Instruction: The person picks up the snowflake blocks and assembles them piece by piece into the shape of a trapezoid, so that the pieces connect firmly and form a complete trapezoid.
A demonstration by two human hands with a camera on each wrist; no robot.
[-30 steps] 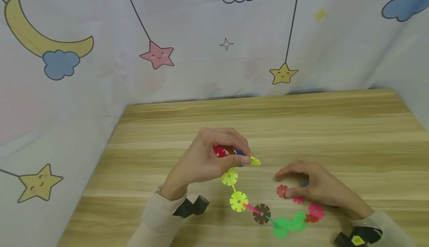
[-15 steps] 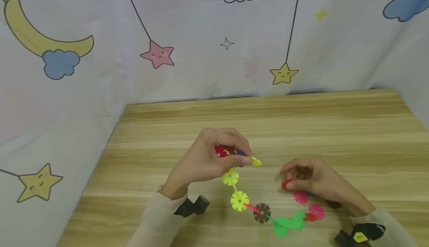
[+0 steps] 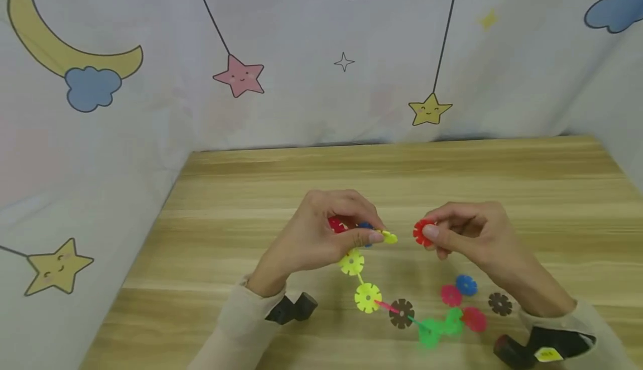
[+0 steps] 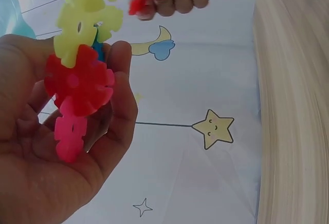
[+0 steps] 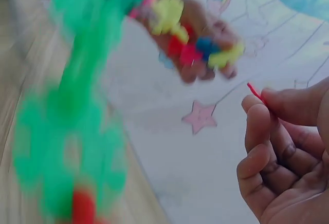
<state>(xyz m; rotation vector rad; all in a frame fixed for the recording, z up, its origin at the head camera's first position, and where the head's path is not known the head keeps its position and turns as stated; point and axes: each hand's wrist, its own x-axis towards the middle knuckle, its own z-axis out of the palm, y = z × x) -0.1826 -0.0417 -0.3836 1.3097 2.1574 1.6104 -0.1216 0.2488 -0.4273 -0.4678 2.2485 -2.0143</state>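
In the head view my left hand (image 3: 326, 230) pinches a yellow notched disc (image 3: 389, 237) at one end of a chain of interlocking plastic snowflake discs. Red, pink and blue discs of that chain sit within the palm, partly hidden by fingers; the left wrist view shows a red disc (image 4: 77, 82) there. From the hand the chain hangs down through yellow discs (image 3: 368, 298), a brown disc (image 3: 402, 313) and blurred green discs (image 3: 430, 332). To the right, my right hand (image 3: 477, 233) holds a single red snowflake disc (image 3: 423, 234) between thumb and forefinger, apart from the yellow end.
Beneath the right hand lie a pink disc (image 3: 451, 296), a blue disc (image 3: 466, 285) and a dark brown disc (image 3: 500, 304). Another pink disc (image 3: 474, 319) is beside the green ones. The wooden table (image 3: 251, 191) meets a patterned cloth (image 3: 301, 119) at the back.
My right hand has picked the red disc up from the table and raised it toward the left hand, uncovering the blue and brown discs. The left hand stays nearly still, pinching the chain.
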